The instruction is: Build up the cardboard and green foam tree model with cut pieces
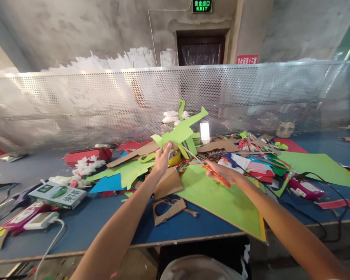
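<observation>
My left hand [162,158] is closed on a cut piece of light green paper [179,133], thumb on top, held up above the pile. Its outline is irregular, with a long arm pointing up to the right. In my right hand [220,171] is a pair of scissors [217,175] with orange-red handles. Their blades point up and left, reaching to the lower edge of the green paper; whether they are apart is too small to tell. Below my hands lie a large green sheet [221,198] and a folded piece of brown cardboard [169,182].
Paper scraps and brown cardboard strips cover the middle of the blue table [111,225]. A green and white carton [57,194] and a white charger with cable [42,220] lie left. Purple devices [305,186] sit at both sides. A perforated metal screen [105,105] stands behind.
</observation>
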A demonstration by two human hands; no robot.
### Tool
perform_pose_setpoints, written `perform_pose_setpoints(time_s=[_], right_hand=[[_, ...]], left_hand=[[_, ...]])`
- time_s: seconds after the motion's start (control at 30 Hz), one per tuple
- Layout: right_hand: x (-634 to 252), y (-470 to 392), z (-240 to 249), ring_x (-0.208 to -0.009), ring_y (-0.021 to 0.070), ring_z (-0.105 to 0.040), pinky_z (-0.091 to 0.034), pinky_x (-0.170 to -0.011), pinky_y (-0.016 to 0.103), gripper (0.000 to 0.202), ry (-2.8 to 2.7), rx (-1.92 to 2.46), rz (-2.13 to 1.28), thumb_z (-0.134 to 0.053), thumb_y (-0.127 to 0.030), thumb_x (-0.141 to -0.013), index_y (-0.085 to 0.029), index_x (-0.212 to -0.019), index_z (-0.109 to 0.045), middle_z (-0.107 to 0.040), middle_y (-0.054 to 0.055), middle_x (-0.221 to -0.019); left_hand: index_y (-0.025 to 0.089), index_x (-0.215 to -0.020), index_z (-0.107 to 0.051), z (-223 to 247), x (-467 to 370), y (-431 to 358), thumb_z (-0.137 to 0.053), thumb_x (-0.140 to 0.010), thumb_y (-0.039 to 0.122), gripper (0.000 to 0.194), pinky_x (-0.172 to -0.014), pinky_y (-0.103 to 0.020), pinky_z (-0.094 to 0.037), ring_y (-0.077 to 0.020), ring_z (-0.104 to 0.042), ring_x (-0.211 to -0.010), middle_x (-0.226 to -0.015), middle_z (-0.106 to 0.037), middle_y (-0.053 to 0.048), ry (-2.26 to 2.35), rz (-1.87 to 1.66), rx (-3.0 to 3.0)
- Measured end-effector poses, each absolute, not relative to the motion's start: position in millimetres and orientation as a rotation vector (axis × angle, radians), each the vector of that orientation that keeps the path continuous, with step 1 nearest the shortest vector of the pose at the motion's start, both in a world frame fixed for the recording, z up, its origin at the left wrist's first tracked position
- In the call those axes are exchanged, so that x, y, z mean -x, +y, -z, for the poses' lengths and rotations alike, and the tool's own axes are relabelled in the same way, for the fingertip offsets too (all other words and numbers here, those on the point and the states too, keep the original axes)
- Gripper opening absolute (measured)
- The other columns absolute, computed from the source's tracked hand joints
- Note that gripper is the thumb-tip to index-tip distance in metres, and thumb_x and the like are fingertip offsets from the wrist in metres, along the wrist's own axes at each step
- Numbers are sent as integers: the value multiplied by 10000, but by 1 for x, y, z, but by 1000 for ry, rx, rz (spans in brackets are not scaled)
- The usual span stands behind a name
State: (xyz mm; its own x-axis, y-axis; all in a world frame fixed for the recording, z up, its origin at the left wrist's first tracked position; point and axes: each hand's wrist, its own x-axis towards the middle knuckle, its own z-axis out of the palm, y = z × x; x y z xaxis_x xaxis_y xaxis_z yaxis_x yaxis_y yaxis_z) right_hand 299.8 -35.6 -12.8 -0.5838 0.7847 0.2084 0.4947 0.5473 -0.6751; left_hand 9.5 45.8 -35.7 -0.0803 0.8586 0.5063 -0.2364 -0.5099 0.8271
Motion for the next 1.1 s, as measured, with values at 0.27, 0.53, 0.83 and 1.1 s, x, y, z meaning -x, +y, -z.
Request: perform_pose_setpoints(time_s=[0.27,0.53,0.83,1.1], right_hand=[[-297,-33,16,-559,122,-391,-340,-498,246,651,-2283,1024,-952,-476,-746,-998,-172,-1302,-528,-464,-49,-719],[-303,-32,16,-654,155,-450,-411,-548,299,731,-2342,985,-840,-410,-780,-999,-159,-1369,-517,-562,52,-943],[-299,-33,20,-622,146,-445,-379,-507,285,783,-2320,990,-860,-392,-840,-973,-169,-1351,-531,-541,18,-864],[-293,-39,15,-633,155,-439,-369,-554,294,796,-2261,999,-829,-401,-894,-930,-172,-1210,-583,-548,13,-802]], left_hand=[[150,-754,-669,35,-24,42,-775,-867,644,518,-489,-223,-246,-62,-311,-504,-577,-367,65,687,-1581,-1431],[171,-677,-595,32,-22,40,-783,-842,678,566,-483,-242,-212,-59,-267,-479,-543,-309,77,663,-1447,-1526],[128,-804,-736,30,-22,38,-760,-834,713,587,-467,-256,-151,-63,-265,-451,-515,-327,78,701,-1334,-1594],[171,-650,-582,26,-21,33,-765,-815,738,619,-473,-264,-126,-58,-242,-460,-514,-298,76,717,-1346,-1636]])
